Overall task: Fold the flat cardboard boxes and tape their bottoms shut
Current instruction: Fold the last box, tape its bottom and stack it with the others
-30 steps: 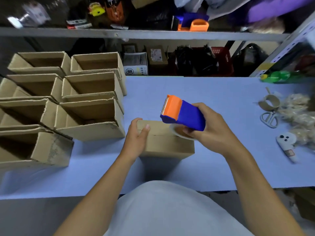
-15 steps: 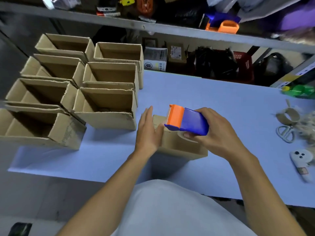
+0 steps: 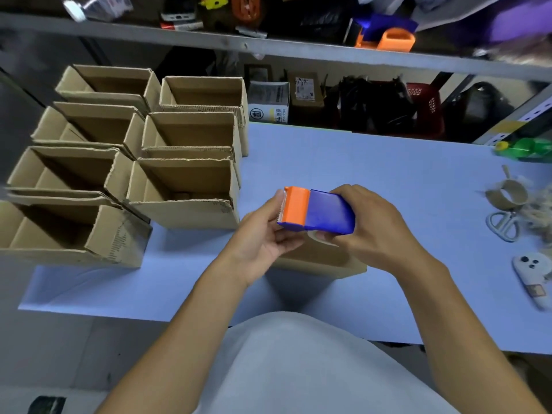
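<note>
At your two o'clock on the blue table (image 3: 388,162) lie white-handled scissors (image 3: 503,225), touching an empty cardboard tape core (image 3: 507,195). At three o'clock you see a white device with dark buttons (image 3: 533,274). A green bottle (image 3: 525,148) lies at the table's far right edge. At twelve o'clock, the shelf (image 3: 268,46) carries an orange-and-blue item (image 3: 388,35); a red basket (image 3: 425,110) sits below.
</note>
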